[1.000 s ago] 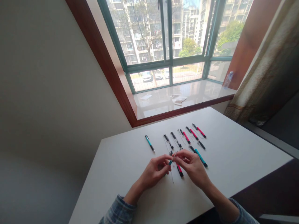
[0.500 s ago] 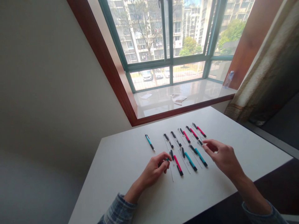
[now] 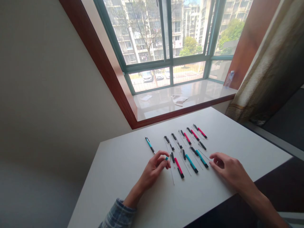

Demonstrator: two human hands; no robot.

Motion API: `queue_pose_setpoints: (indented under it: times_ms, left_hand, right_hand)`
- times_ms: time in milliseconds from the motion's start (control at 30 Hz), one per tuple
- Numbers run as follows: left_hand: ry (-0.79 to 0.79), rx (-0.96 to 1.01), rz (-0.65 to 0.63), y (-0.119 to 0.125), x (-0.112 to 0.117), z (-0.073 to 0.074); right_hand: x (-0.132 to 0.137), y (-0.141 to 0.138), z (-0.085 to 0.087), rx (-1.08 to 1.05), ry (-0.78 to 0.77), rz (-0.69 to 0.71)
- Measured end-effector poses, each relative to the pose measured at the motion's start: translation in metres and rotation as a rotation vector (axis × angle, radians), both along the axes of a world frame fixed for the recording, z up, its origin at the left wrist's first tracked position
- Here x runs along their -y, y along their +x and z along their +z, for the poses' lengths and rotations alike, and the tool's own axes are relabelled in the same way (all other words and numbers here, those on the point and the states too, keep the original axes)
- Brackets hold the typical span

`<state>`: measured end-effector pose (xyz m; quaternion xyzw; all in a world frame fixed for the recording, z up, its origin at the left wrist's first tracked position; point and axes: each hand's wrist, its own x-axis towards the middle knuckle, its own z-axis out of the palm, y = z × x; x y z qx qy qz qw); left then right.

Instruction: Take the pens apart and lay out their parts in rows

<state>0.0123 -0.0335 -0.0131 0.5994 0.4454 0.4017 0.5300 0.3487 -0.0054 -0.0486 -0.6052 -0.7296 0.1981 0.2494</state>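
My left hand point(image 3: 155, 167) is closed round a teal pen barrel point(image 3: 166, 158), whose end shows at the fingertips; the rest is hidden by the fingers. My right hand point(image 3: 226, 166) has thumb and forefinger close together at the near end of a thin pale pen refill point(image 3: 204, 154). A loose black grip piece point(image 3: 202, 145) lies beyond that refill. Between the hands lie a red pen barrel point(image 3: 179, 167) and teal barrels point(image 3: 191, 163) point(image 3: 201, 158), with black grips point(image 3: 173, 157) and refills beside them.
An assembled teal pen point(image 3: 149, 144) lies at the left on the white table point(image 3: 114, 177). Further back are more taken-apart pens, including red barrels point(image 3: 202, 133). Behind the table, the windowsill holds a cloth point(image 3: 180, 100) and a clear bottle point(image 3: 229, 79).
My right hand has left the black grip piece on the table and come nearer and to the right, to the refill's end. My left hand still holds the teal barrel, turned slightly.
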Motion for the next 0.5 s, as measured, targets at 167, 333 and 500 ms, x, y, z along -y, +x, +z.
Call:
queue_pose_setpoints:
  times_ms: [167,333,500]
  left_hand:
    - [-0.020,0.072,0.008,0.003,-0.001,0.000]
    - [-0.020,0.066,0.025,0.004,0.001,0.007]
    - [-0.023,0.043,0.057,0.003,0.003,0.009]
  right_hand:
    - [0.008,0.003,-0.005,-0.040,-0.005,-0.007]
    - [0.005,-0.003,-0.002,-0.060,0.012,0.004]
    - [0.002,-0.009,-0.007,-0.068,0.034,0.000]
